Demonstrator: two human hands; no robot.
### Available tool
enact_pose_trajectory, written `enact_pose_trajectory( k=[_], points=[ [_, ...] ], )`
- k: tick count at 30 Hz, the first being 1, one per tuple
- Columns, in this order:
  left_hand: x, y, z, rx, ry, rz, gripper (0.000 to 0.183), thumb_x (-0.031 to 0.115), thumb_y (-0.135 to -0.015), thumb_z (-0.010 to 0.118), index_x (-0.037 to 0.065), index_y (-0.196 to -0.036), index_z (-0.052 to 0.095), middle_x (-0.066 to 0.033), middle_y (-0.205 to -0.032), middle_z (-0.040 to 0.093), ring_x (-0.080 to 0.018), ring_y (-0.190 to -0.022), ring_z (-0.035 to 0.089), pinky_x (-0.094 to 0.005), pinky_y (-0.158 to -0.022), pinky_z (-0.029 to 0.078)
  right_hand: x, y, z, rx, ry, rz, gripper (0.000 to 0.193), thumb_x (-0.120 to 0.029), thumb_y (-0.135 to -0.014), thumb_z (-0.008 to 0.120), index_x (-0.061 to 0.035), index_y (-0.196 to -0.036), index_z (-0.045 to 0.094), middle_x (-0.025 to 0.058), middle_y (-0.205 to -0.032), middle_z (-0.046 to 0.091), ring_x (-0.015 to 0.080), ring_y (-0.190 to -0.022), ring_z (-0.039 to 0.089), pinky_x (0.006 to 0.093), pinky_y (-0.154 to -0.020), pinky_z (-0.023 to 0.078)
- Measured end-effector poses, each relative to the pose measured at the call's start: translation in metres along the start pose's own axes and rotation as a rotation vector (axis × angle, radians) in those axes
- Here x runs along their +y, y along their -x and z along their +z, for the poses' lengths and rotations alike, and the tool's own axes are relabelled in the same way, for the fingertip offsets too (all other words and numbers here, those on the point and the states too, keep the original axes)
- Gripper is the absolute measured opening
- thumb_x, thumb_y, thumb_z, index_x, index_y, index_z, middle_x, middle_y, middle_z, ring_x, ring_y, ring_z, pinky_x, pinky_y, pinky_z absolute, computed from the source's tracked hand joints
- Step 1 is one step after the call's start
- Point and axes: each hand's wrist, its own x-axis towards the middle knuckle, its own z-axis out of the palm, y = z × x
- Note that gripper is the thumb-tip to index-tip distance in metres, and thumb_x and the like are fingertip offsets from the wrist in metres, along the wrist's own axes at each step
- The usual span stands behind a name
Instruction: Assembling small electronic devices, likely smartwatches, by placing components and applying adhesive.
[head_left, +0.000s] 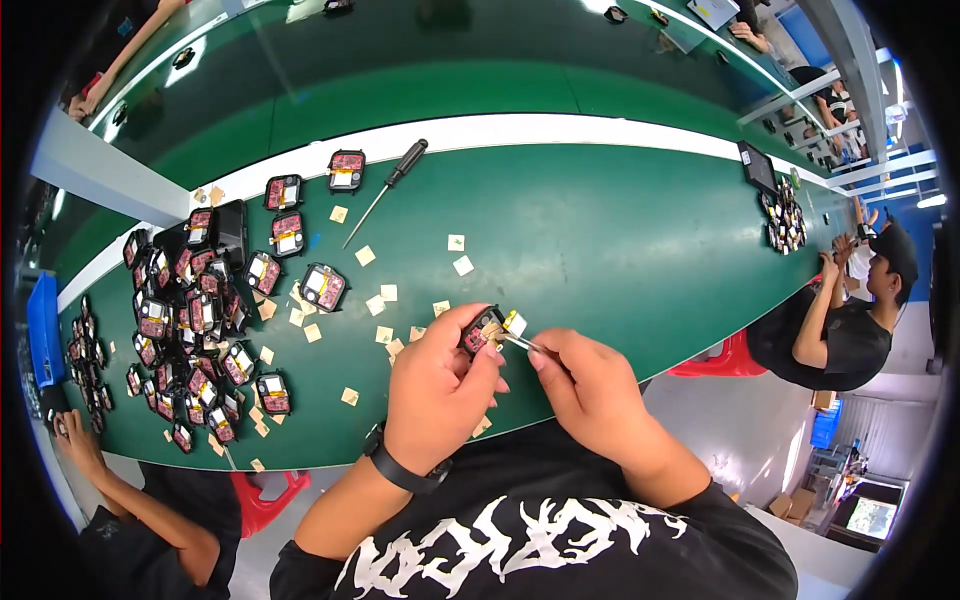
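Head view: left hand (437, 392) closed round small black module (483, 330), just above table's (600, 250) near edge. Right hand (590, 390) pinching tweezers (522, 343), tip at module. Pale square stickers (462, 265) scattered beyond module; module pile (190, 320) far left, screwdriver (385, 190) behind. Green table, white strip.

A factory assembly line: a long green counter (600, 250) with a white stripe runs past several seated workers, one at three o'clock (850, 320), another at seven. Heaps of small identical electronic modules (190, 330) lie at nine o'clock, with a screwdriver (385, 190) and scattered paper squares (380, 300).
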Motion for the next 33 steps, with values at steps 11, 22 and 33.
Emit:
enact_pose_trajectory(
  k=[11,22,33],
  points=[
    [-0.01,0.002,0.004,0.02,-0.254,0.205,0.033,0.004,-0.103,0.056,-0.005,-0.135,0.058,-0.0086,-0.093,0.072,-0.0113,-0.071,0.071,-0.0244,-0.059,0.055,-0.001,0.001,0.005,-0.027,0.113,0.015,0.016,-0.011,-0.096,0.07,-0.0051,-0.094,0.055,0.0145,-0.069,0.063,0.0382,-0.064,0.064,0.0481,-0.056,0.048],
    [-0.003,0.003,-0.013,-0.102,0.143,-0.042,0.033,0.004,-0.104,0.054,-0.006,-0.135,0.057,-0.0116,-0.095,0.071,-0.0141,-0.071,0.07,-0.025,-0.062,0.057,0.006,0.003,0.008,-0.063,-0.272,0.111,0.011,-0.01,-0.099,0.07,-0.0028,-0.099,0.062,0.0103,-0.07,0.064,0.0217,-0.057,0.06,0.0352,-0.054,0.046],
    [-0.003,0.004,-0.008,-0.024,0.135,0.01,0.023,0.008,-0.106,0.054,-0.004,-0.126,0.05,-0.0157,-0.098,0.069,-0.0175,-0.071,0.07,-0.0264,-0.059,0.055,0.019,0.022,0.001,0.098,-0.526,0.239,0.011,-0.01,-0.096,0.075,-0.0012,-0.098,0.068,-0.0018,-0.069,0.059,0.0031,-0.063,0.046,0.0231,-0.054,0.037]
  ],
)
